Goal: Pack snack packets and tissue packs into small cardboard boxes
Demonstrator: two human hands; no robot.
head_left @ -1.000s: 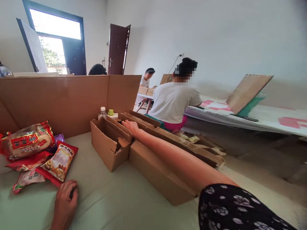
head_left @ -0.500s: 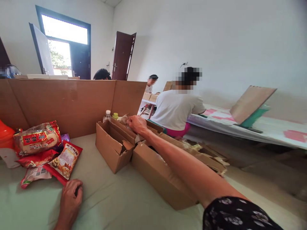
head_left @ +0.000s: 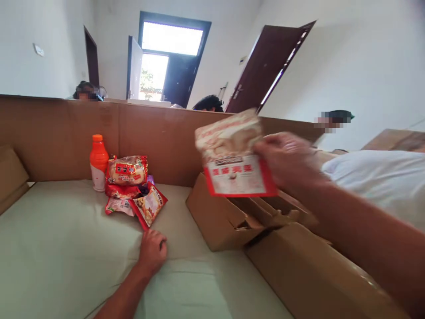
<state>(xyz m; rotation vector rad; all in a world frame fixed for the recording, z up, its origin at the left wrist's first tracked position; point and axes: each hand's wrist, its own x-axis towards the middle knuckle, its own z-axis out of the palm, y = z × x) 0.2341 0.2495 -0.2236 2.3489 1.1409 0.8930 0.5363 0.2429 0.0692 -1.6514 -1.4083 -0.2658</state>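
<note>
My right hand (head_left: pixel 288 159) pinches a red-and-white snack pouch (head_left: pixel 235 153) by its right edge and holds it up above the cardboard boxes. The pouch is slightly blurred and has printed characters on its front. On the table cloth rests my left hand (head_left: pixel 153 251), its fingers curled in and nothing visible in them. Just beyond its knuckles lies a red snack packet (head_left: pixel 151 206), the front one of a small pile. Behind it in the pile are a clear-and-red bag of crackers (head_left: pixel 128 170) and a pink-white packet (head_left: pixel 120 206).
An orange-capped bottle (head_left: pixel 98 164) stands left of the pile. Open cardboard boxes (head_left: pixel 212 221) and a longer box (head_left: pixel 308 266) line the right side. A tall cardboard partition (head_left: pixel 159 141) runs along the back. People are beyond it, one in a white shirt (head_left: pixel 381 177) at right.
My right hand has come up out of the boxes, now holding the snack pouch. The view has swung left, bringing in the whole orange bottle. My left hand stays on the cloth by the packets.
</note>
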